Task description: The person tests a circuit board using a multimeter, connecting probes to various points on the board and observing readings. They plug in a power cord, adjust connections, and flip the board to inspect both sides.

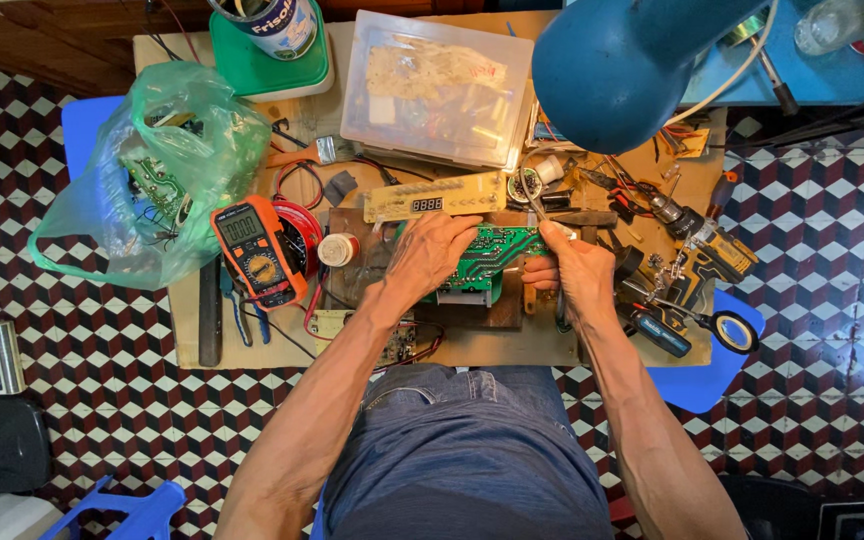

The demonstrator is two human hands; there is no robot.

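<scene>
A green circuit board (pixel 495 252) sits above a dark wooden block (pixel 352 262) in the middle of the low work table (pixel 472 347). My left hand (pixel 430 252) grips the board's left end, fingers curled over its top edge. My right hand (pixel 574 272) grips the board's right end, thumb on top. The board's underside is hidden. A pale display board (pixel 434 196) with a small digit window lies just beyond my hands.
An orange multimeter (pixel 257 250), red wire coil (pixel 302 222) and solder spool (pixel 338 249) lie to the left. A green plastic bag (pixel 152 170) of parts sits far left. A clear lidded box (pixel 437 88), blue lamp (pixel 622 62), cordless drill (pixel 712 252) and magnifier (pixel 732 331) crowd the back and right.
</scene>
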